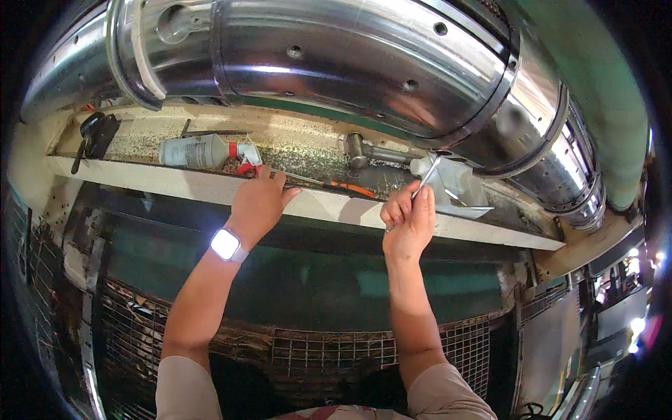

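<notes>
Along the grimy ledge (175, 183) beneath a large polished steel cylinder (336, 63), the person works with both hands well apart. The left hand (257, 203) lies flat, fingers spread, on the ledge's front edge, apparently as a brace while leaning in; it grips nothing. A watch (227, 245) with a lit face sits on that wrist. The right hand (409, 220) is closed around a thin metal rod-like tool (427, 178), held upright with its tip angled toward the underside of the cylinder, just in front of a white plastic container (455, 183); what kind of tool it is I cannot tell.

On the ledge I count one white spray bottle (199, 150) with a red trigger, lying on its side near the left hand, one screwdriver (336, 186) with an orange handle lying between the two hands, one hammer (367, 152) resting farther back against the machine, and one black object (96, 133) at the far left end. They lie loose along the ledge, probably kept within arm's reach. A wire mesh guard (315, 346) runs below.
</notes>
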Available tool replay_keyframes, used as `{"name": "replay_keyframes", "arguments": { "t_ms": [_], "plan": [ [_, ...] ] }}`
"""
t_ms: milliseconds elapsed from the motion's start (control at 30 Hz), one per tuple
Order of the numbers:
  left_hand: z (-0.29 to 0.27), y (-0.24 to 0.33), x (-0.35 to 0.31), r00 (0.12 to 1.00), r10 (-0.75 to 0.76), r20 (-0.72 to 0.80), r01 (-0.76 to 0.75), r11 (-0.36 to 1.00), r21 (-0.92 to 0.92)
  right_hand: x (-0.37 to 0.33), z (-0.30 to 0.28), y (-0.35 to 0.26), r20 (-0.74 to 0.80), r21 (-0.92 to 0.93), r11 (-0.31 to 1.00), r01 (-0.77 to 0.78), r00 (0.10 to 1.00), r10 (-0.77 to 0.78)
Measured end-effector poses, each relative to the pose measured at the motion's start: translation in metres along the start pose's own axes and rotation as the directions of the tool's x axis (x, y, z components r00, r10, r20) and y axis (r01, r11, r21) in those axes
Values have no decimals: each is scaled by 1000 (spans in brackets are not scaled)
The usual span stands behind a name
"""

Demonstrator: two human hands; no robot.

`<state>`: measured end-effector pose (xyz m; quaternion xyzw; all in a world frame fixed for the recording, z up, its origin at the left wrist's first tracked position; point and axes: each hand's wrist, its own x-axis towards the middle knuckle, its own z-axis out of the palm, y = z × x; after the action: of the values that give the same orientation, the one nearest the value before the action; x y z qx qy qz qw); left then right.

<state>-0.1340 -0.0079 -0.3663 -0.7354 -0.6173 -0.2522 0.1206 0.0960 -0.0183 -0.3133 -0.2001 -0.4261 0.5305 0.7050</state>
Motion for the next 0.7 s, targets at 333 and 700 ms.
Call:
{"name": "replay_keyframes", "arguments": {
  "t_ms": [333,700],
  "plan": [
    [-1,2,-4,996,-90,13,90,988,-125,-9,8,-16,55,-75,996,-58,997,62],
    [-2,3,-3,997,-71,30,74,990,-121,21,-46,-56,127,-645,764,-7,985,116]
  ]
}}
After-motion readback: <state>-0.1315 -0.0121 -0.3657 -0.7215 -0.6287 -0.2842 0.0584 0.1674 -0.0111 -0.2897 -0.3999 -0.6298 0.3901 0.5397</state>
